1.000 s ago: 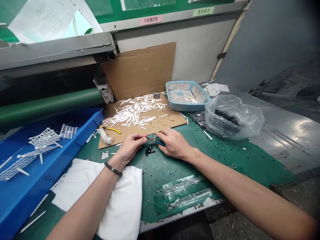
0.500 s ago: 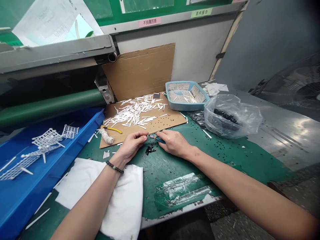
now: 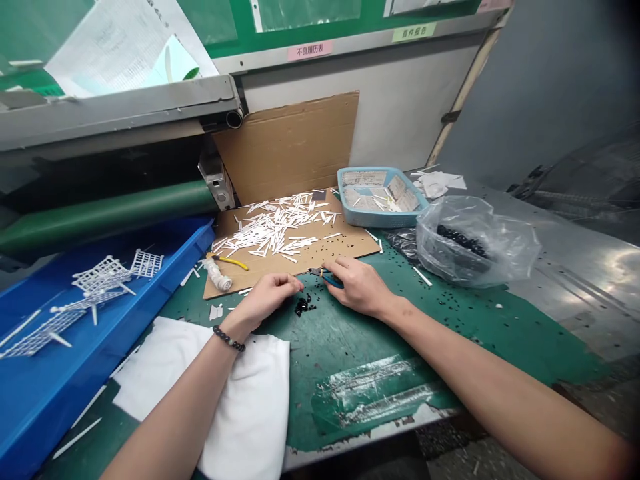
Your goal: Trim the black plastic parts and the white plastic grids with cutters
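Note:
My right hand (image 3: 364,288) is wrapped round small blue-handled pliers (image 3: 334,281), their metal jaws pointing left. Across from the jaw tips, slightly nearer me, my left hand (image 3: 270,298) has thumb and forefinger pinched together. Anything between those fingers is too small to make out. A little heap of shiny black parts (image 3: 303,306) lies on the green mat (image 3: 345,337) just below the left fingertips. Beyond both hands, many white sticks (image 3: 273,227) are spread over a flat cardboard sheet (image 3: 353,245).
At left stands a blue tray (image 3: 165,267) with white lattice pieces (image 3: 103,275). Yellow-handled pliers (image 3: 231,261) rest on the cardboard. Behind sits a light-blue basket (image 3: 383,219); right of it, a clear bag (image 3: 505,247) holds black parts. A white cloth (image 3: 260,400) lies under my left forearm.
The pliers' jaws and my left fingertips were close together; now a gap separates them. My left hand is a little lower, by the black heap. The whole view has shifted slightly.

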The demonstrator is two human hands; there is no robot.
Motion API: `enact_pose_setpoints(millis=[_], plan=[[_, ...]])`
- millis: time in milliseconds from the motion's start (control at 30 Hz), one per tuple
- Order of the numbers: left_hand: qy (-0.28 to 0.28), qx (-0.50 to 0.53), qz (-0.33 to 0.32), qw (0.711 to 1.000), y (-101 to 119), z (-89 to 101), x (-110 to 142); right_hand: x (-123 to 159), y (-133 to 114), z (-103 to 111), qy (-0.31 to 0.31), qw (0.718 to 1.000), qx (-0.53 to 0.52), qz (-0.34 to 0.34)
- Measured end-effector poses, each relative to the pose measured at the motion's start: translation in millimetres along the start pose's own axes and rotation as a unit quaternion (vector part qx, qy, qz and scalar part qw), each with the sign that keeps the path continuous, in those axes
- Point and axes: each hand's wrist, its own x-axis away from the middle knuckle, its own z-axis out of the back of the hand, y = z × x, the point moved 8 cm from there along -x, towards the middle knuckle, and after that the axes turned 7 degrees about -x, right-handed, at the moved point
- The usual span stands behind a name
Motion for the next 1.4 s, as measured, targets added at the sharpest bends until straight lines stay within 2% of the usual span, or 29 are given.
enact_pose_setpoints(millis=[67, 133, 233, 333, 467, 567, 667, 733, 833, 1000, 1200, 1400], plan=[[0.005, -0.112, -0.04, 0.993, 3.8, 1.8, -0.1, -0.3, -0.2, 0.9, 0.0, 1.0, -0.008, -0.001], [-0.008, -0.179, -0.066, 0.982, 3.5, 0.3, -0.2, -0.6, -0.6, 2.1, 0.001, 1.0, -0.011, -0.001], [-0.022, -0.222, -0.087, 0.971, 1.5, -2.2, -0.3, -0.5, -0.4, 2.8, -0.001, 1.0, -0.007, -0.002], [-0.02, -0.222, -0.102, 0.97, 3.7, -3.7, 0.2, 0.0, 0.1, 1.9, -0.003, 1.0, -0.001, -0.003], [0.001, -0.162, -0.09, 0.983, 7.7, -0.3, 0.4, -0.3, -2.7, 7.7, 0.03, 0.999, -0.01, 0.008], [0.0, 0.013, -0.005, 1.0, -1.7, 4.3, -1.0, -1.7, -2.4, 10.9, 0.016, 0.999, 0.042, -0.003], [-0.016, 0.235, 0.07, 0.969, -12.2, 3.7, -1.6, -2.0, 0.4, 10.7, -0.034, 0.993, 0.114, -0.01], [-0.012, 0.314, 0.081, 0.946, -15.5, 5.3, -2.7, -2.1, 2.5, 17.7, -0.007, 0.993, 0.117, -0.013], [-0.004, 0.335, 0.072, 0.94, -17.6, 7.9, -4.4, -1.7, 5.0, 22.6, 0.035, 0.995, 0.091, -0.013], [0.001, 0.321, 0.056, 0.945, -15.6, 5.9, -4.1, -1.2, -0.9, 10.8, 0.014, 0.999, 0.039, 0.018], [-0.036, 0.316, 0.044, 0.947, -10.4, -5.4, -2.0, -0.8, -10.9, 9.5, 0.008, 0.999, 0.02, 0.038], [-0.011, 0.282, 0.05, 0.958, -12.5, -3.9, -3.1, -0.5, -14.6, 7.0, -0.005, 0.999, 0.009, 0.048]])
